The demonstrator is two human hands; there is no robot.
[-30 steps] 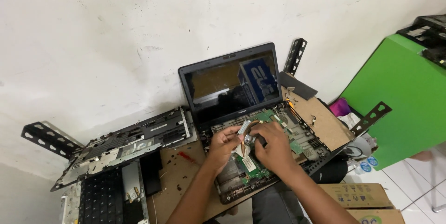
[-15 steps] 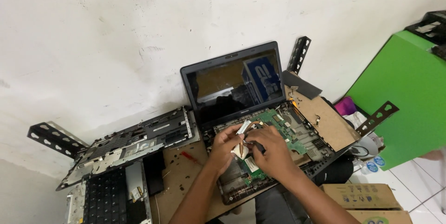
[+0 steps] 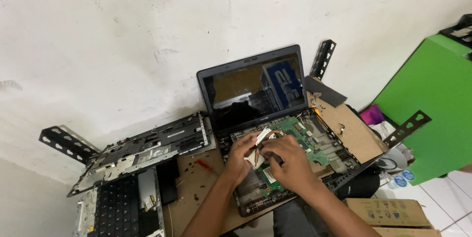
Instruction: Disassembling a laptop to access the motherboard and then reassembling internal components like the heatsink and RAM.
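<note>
While the bench board (image 3: 196, 188) carries most of the clutter, the far left holds one black perforated bracket (image 3: 66, 143) lying flat by the wall. Right of it sits one stripped laptop top cover (image 3: 147, 148), and nearer to the viewer one loose black keyboard (image 3: 115, 212). One red screwdriver (image 3: 204, 165) lies on the board just left of the hands.

At centre stands one opened laptop (image 3: 253, 87), screen upright against the wall, its green motherboard (image 3: 307, 138) exposed in the base. The left hand (image 3: 241, 158) curls around one copper-and-silver heatsink piece (image 3: 263, 143), pinching its near end. The right hand (image 3: 287, 161) closes over the same piece from the right, fingers bent down on it; what lies under its palm I cannot tell. The heatsink sits directly between the two hands, just above the board's left part, its long axis running from near left to far right. Both hands touch it, the left one holding more of what shows.

Further right, two more black brackets show: one (image 3: 323, 59) leaning on the wall, one (image 3: 407, 126) beside the green panel (image 3: 432, 104). One cardboard box (image 3: 386, 212) sits near right.
</note>
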